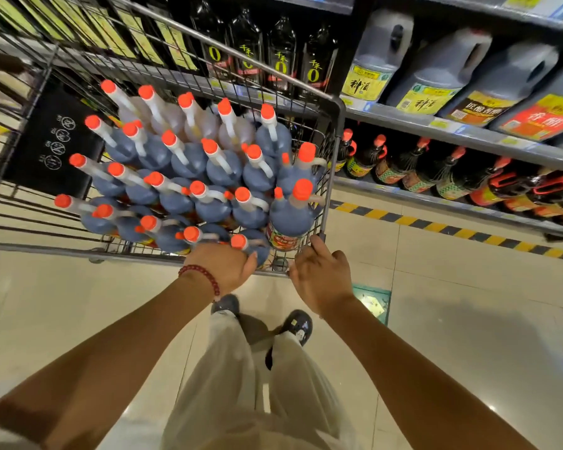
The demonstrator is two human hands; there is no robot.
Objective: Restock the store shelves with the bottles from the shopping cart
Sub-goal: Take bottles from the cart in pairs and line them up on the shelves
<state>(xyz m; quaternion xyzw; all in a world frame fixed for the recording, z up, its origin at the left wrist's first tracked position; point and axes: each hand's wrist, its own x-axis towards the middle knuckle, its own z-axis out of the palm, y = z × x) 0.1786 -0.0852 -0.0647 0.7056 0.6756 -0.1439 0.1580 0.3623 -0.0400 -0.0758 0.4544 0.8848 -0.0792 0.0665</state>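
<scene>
My left hand [223,266] grips the nearest bottle [252,246] — upright, just ahead; right hand [322,274] curls on cart rim [337,107], shelves [452,131] rightward.

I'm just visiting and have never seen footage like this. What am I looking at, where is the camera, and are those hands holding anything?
There is no machine here: a person wears a wide-angle camera on the head, so you look down along both arms. In front stands a grey wire shopping cart packed with dark plastic bottles with orange caps. The left hand, with a red bead bracelet on its wrist, reaches over the cart's near rim onto the nearest bottle. The right hand grips the cart's near corner. To the right, grey metal store shelves hold more bottles and jugs.
</scene>
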